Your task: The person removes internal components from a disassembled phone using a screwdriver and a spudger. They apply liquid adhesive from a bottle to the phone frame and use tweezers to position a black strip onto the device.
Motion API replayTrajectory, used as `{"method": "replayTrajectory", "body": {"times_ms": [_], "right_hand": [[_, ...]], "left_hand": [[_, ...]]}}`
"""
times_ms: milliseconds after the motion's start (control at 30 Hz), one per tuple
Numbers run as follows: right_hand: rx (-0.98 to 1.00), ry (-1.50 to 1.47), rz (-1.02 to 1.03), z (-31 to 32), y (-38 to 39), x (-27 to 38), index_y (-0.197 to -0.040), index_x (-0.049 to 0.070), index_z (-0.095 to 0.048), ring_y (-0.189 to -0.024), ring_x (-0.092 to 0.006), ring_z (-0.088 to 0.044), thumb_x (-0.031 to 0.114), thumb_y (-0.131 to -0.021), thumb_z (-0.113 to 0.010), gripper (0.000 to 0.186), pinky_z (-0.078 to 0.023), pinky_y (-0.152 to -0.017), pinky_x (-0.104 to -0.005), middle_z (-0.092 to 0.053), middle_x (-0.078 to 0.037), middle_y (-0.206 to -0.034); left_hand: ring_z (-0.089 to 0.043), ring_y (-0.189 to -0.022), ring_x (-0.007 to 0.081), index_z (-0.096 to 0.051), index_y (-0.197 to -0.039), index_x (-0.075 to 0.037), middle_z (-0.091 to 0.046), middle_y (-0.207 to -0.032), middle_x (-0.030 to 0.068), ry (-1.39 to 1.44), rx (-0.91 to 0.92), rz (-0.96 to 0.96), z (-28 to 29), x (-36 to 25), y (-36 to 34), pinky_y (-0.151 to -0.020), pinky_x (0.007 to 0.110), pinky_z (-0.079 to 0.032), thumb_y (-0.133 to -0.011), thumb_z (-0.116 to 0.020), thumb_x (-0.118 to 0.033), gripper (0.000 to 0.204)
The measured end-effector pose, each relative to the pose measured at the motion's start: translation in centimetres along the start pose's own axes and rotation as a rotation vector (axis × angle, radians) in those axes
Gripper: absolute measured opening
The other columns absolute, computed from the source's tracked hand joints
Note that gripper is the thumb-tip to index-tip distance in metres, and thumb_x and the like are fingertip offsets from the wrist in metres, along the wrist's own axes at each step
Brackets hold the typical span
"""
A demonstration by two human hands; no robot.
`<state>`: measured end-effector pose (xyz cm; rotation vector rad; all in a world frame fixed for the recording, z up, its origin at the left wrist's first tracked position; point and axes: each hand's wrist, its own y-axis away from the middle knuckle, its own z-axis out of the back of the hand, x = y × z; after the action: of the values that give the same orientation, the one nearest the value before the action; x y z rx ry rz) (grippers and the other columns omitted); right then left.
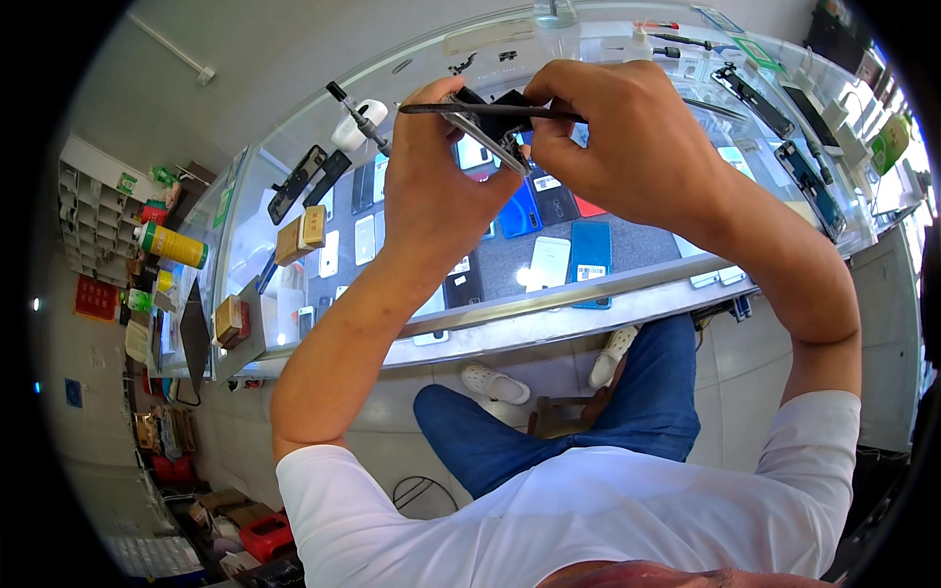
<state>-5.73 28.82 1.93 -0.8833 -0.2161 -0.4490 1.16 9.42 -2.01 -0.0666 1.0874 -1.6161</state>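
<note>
Above the glass counter, my left hand [421, 186] grips the edge of an opened phone [488, 140], held tilted with its dark inner parts showing. My right hand [632, 147] is closed round a thin dark tool [441, 109] that lies across the phone and points left. Whether this tool is a pair of tweezers or a pry stick I cannot tell. The right fingertips sit close by the phone's inner side, partly hidden. Left of my left hand are a screwdriver [361, 120], a white rounded case [355, 127] and dark phone parts [296, 184].
Phones, among them a blue one [520, 212], show through the glass counter [549, 302]. Small boxes [300, 235] stand at its left, near a yellow-green bottle [174, 245]. Opened phone parts [753, 100] and a dark-blue phone part [812, 191] lie at the right. A clear container [555, 12] stands behind.
</note>
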Motion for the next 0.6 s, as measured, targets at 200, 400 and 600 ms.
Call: {"method": "replayTrajectory", "body": {"times_ms": [200,400,600], "right_hand": [[0.0,-0.102,-0.041,0.6,-0.3,0.2,-0.088,-0.004,-0.071,-0.061,-0.0364,-0.065,0.014,-0.083,-0.067,0.019,-0.055,-0.063,-0.041,-0.068,-0.021,-0.071],[-0.026,-0.186,-0.069,0.8,-0.6,-0.3,-0.083,-0.004,-0.072,-0.06,-0.0377,-0.065,0.019,-0.082,-0.066,0.025,-0.054,-0.062,-0.0434,-0.065,-0.023,-0.068],[0.1,-0.247,-0.207,1.1,-0.8,-0.8,-0.095,-0.006,-0.072,-0.064,-0.012,-0.063,0.021,-0.097,-0.067,0.027,-0.051,-0.061,-0.03,-0.068,-0.01,-0.071]], "left_hand": [[-0.064,-0.104,0.0287,-0.052,-0.129,-0.01,-0.055,-0.125,0.0107,-0.152,-0.038,-0.109,0.4,0.6,-0.3,-0.087,0.041,-0.055,-0.068,-0.094,-0.017,0.074],[-0.064,-0.102,0.028,-0.051,-0.127,-0.008,-0.058,-0.12,0.0109,-0.259,-0.106,-0.37,0.6,1.5,-1.1,-0.089,0.04,-0.054,-0.07,-0.093,-0.02,0.072],[-0.062,-0.111,0.0173,-0.042,-0.131,-0.006,-0.057,-0.119,0.0085,0.438,0.111,-0.043,0.0,2.2,-0.6,-0.102,0.036,-0.05,-0.076,-0.089,-0.011,0.072]]}}
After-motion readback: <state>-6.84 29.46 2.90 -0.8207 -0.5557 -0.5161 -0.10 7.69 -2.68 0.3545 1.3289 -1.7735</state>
